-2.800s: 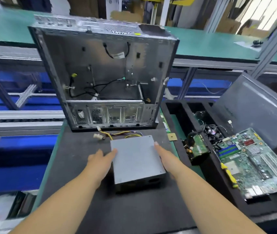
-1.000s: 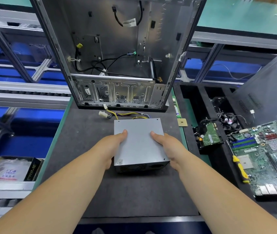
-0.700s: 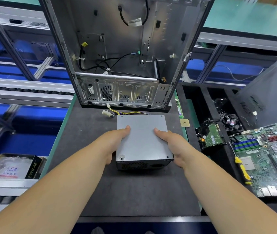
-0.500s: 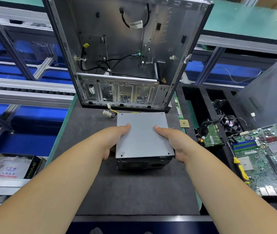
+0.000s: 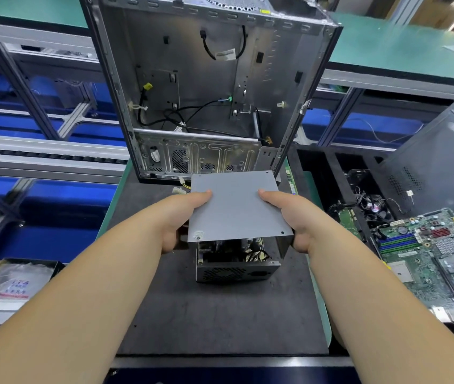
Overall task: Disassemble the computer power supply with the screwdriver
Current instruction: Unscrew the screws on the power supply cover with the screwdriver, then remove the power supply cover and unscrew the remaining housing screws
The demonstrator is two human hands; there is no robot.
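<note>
The grey sheet-metal cover (image 5: 237,206) of the power supply is raised off its base (image 5: 234,268), which sits on the black mat (image 5: 220,314). My left hand (image 5: 181,217) grips the cover's left edge, thumb on top. My right hand (image 5: 292,217) grips its right edge the same way. Under the lifted cover the inner wiring and parts show. The base's front face has a vent grille. Yellow and black cables with a white plug (image 5: 178,189) trail behind the unit. No screwdriver is clearly in view.
An empty computer case (image 5: 212,87) stands upright just behind the unit. To the right lie a green motherboard (image 5: 436,261), a fan with cables (image 5: 372,209) and a dark side panel (image 5: 441,162). A box with a plastic bag (image 5: 12,281) sits at left.
Both hands went from resting on the closed unit to gripping its cover. The cover has come up off the base, exposing the inside.
</note>
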